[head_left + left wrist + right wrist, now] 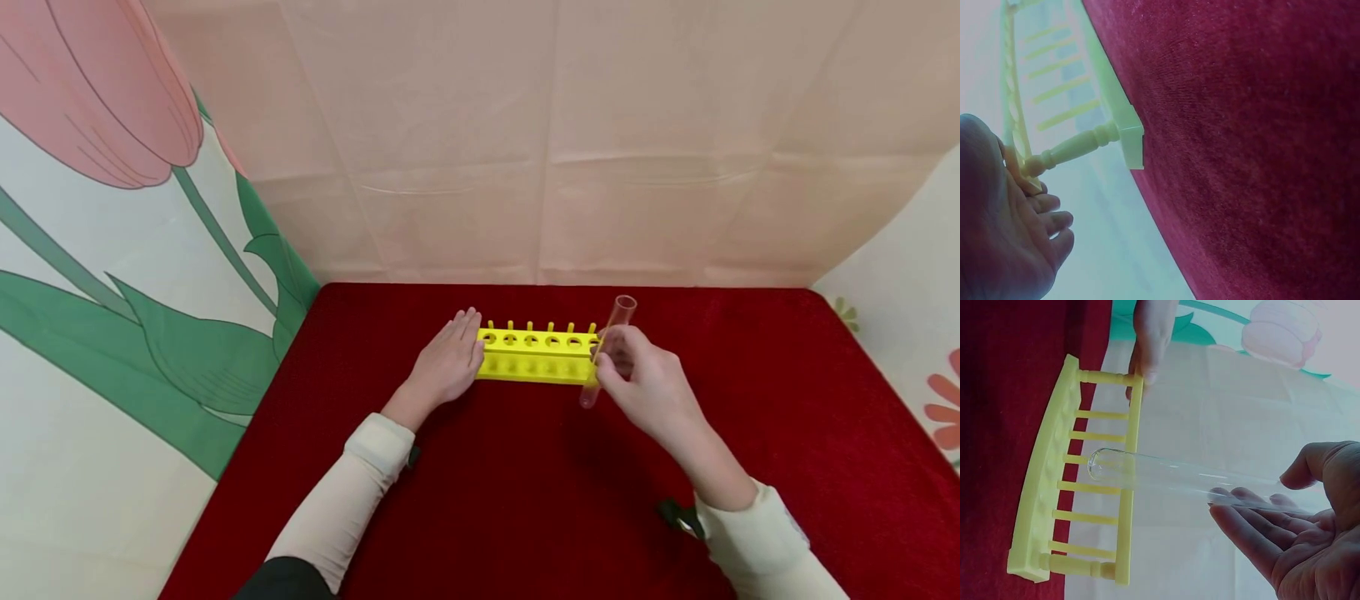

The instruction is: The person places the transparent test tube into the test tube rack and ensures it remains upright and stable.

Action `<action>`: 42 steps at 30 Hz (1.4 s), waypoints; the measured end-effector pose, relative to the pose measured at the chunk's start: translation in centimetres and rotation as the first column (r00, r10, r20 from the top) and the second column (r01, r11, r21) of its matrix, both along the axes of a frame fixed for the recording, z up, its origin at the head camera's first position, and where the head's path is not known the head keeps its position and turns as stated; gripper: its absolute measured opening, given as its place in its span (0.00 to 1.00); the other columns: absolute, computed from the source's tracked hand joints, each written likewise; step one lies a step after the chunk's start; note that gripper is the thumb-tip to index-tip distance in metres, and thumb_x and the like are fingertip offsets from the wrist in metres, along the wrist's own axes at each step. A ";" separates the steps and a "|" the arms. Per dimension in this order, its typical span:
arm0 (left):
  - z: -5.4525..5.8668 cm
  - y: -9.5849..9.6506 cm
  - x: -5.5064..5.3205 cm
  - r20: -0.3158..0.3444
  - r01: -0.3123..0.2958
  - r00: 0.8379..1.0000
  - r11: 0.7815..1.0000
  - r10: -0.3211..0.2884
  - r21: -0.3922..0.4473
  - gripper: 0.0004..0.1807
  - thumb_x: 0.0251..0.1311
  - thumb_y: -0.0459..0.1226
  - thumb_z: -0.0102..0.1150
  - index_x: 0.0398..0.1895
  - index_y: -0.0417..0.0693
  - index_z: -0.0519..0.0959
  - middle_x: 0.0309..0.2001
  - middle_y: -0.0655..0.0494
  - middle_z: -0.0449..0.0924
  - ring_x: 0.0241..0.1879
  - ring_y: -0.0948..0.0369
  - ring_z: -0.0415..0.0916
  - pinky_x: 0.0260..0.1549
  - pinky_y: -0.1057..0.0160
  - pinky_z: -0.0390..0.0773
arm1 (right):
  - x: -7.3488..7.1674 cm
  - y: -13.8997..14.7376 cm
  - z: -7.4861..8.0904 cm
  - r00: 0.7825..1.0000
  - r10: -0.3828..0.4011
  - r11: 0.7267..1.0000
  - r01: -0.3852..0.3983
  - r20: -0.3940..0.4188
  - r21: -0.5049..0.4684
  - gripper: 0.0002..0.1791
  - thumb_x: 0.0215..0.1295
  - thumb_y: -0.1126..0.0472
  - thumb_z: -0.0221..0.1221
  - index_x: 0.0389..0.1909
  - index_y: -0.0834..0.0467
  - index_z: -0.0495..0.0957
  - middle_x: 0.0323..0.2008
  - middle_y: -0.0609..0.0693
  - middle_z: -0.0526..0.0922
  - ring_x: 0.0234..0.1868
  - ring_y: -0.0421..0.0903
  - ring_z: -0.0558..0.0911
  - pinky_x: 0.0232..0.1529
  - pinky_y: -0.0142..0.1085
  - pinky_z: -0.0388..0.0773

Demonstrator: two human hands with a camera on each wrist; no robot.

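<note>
A yellow test tube rack (536,372) stands upright on the red cloth, with a row of holes along its top and pegs behind. My left hand (447,360) touches the rack's left end, its fingers straight and together. Between thumb and fingers, my right hand (651,379) holds a clear test tube (622,312) near the rack's right end. In the right wrist view, the tube's rounded closed end (1102,465) points toward the rack, and its other end is hidden by the hand. The tube seems to be outside the holes. The rack's right end is partly covered.
A red velvety cloth (487,500) covers the table, whose back edge meets a pale pink curtain (450,167). A hanging with a tulip print (112,92) borders the left side, and another floral hanging (907,267) borders the right.
</note>
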State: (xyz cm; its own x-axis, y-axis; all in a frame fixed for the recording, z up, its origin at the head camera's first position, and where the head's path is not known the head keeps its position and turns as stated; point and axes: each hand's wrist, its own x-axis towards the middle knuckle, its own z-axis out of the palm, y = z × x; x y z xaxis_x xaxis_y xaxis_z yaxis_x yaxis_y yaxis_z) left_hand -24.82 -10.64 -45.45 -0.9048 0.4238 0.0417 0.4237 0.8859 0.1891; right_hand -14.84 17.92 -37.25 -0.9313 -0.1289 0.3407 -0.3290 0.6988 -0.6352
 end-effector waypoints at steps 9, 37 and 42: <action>0.0 0.0 0.0 -0.003 0.012 1.000 1.000 -0.012 0.011 0.33 0.82 0.47 0.26 0.81 0.39 0.47 0.82 0.47 0.45 0.81 0.55 0.38 0.78 0.59 0.43 | -0.8 -0.9 0.2 0.999 0.021 0.999 -0.022 -0.040 -0.033 0.11 0.67 0.68 0.58 0.49 0.64 0.76 0.39 0.58 0.86 0.37 0.51 0.87 0.40 0.48 0.87; -0.1 0.0 0.0 0.006 0.012 1.000 1.000 -0.012 -0.004 0.34 0.81 0.49 0.23 0.82 0.40 0.45 0.82 0.48 0.42 0.81 0.56 0.36 0.78 0.60 0.42 | -2.7 -2.9 1.6 0.998 0.063 0.993 -0.064 -0.014 -0.097 0.12 0.70 0.66 0.57 0.52 0.63 0.74 0.41 0.55 0.86 0.40 0.50 0.85 0.47 0.49 0.86; -0.1 0.0 0.0 0.010 0.005 1.000 1.000 -0.005 -0.002 0.34 0.81 0.50 0.22 0.82 0.41 0.44 0.82 0.49 0.42 0.81 0.56 0.36 0.78 0.60 0.42 | -3.0 -3.3 1.8 0.997 0.079 0.991 -0.079 -0.006 -0.112 0.12 0.70 0.67 0.58 0.52 0.61 0.74 0.42 0.55 0.86 0.40 0.49 0.85 0.47 0.48 0.85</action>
